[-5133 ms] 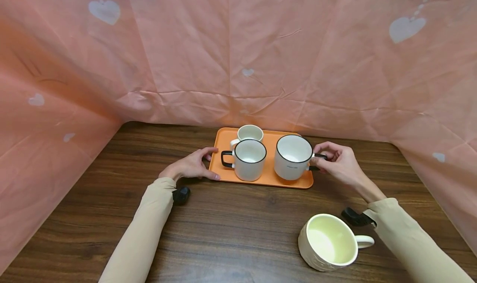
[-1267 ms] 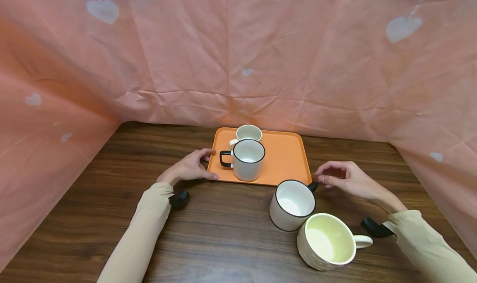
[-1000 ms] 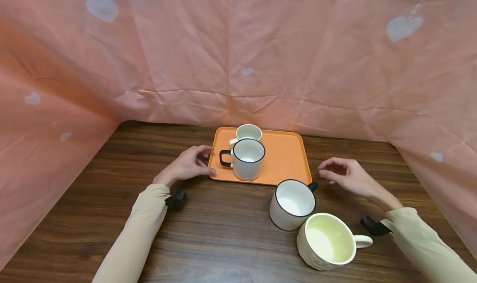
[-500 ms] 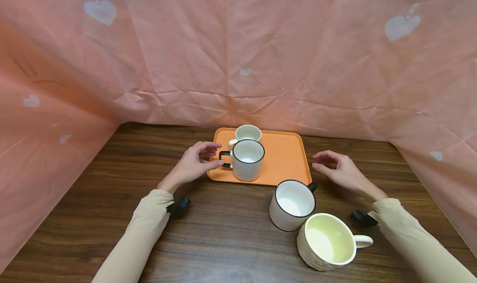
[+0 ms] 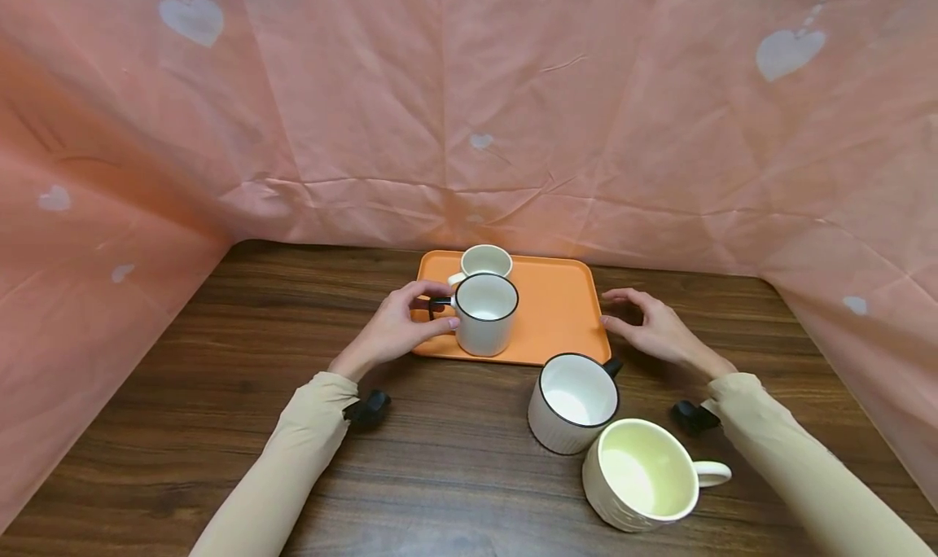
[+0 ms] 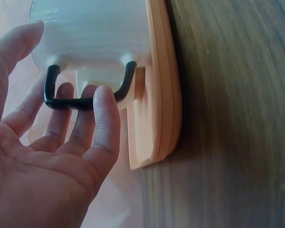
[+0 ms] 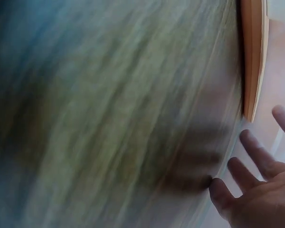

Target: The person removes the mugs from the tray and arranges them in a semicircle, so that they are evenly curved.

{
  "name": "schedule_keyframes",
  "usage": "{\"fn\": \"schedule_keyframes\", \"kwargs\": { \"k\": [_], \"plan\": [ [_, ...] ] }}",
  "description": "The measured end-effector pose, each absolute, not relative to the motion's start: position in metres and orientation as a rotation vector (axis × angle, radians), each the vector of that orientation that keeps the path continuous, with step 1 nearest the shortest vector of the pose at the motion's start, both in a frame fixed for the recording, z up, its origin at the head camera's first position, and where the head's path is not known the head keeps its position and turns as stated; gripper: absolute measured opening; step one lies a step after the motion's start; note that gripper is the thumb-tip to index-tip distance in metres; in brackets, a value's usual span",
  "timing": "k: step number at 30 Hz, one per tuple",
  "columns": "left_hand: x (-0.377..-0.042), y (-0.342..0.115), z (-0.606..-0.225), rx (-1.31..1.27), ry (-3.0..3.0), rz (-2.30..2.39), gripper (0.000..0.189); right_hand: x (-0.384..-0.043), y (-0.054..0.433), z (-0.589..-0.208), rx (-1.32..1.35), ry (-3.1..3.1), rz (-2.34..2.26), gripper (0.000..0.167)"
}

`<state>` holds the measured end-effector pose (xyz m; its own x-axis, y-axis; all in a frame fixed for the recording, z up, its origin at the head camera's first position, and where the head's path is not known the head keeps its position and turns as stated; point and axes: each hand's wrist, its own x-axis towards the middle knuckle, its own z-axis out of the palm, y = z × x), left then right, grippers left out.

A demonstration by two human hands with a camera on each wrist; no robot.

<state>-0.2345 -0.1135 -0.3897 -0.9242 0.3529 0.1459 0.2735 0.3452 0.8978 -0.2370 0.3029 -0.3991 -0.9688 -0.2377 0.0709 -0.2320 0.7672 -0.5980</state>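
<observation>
Had the left fingers (image 6: 104, 123) loose and curved about the handle (image 6: 71, 103) of the white mug (image 5: 484, 335), with the thumb apart from it. Saw that mug at mid-frame, upright on the left half of the tray (image 5: 558, 296), just before the small cup (image 5: 487, 257). Held the right fingers (image 7: 257, 151) relaxed by the tray's right edge; could not tell about contact. Found the second mug (image 5: 558, 428) and yellow mug (image 5: 614, 492) side by side on the desk (image 5: 440, 467), lower right.

On the orange tray's (image 5: 560, 306) eight o'clock, the mug (image 5: 484, 335) is white, black-rimmed; pale hearts (image 5: 194, 23) pattern pink cloth (image 5: 366, 101) at twelve.
</observation>
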Motion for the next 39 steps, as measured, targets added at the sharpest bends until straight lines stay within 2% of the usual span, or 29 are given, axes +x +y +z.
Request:
{"fn": "schedule_keyframes", "kwargs": {
  "k": [13, 24, 39],
  "plan": [
    [-0.236, -0.105, -0.396, 0.546, 2.517, 1.649, 0.045, -0.241, 0.302, -0.407, -0.570, 2.963, -0.950, 0.042],
    [-0.237, -0.101, -0.401, 0.510, 2.288, 1.823, 0.027, -0.239, 0.302, -0.409, -0.509, 2.948, -0.947, 0.044],
    [-0.239, -0.094, -0.408, 0.518, 2.277, 1.882, 0.023, -0.239, 0.301, -0.407, -0.509, 2.924, -0.938, 0.046]
  ]
}}
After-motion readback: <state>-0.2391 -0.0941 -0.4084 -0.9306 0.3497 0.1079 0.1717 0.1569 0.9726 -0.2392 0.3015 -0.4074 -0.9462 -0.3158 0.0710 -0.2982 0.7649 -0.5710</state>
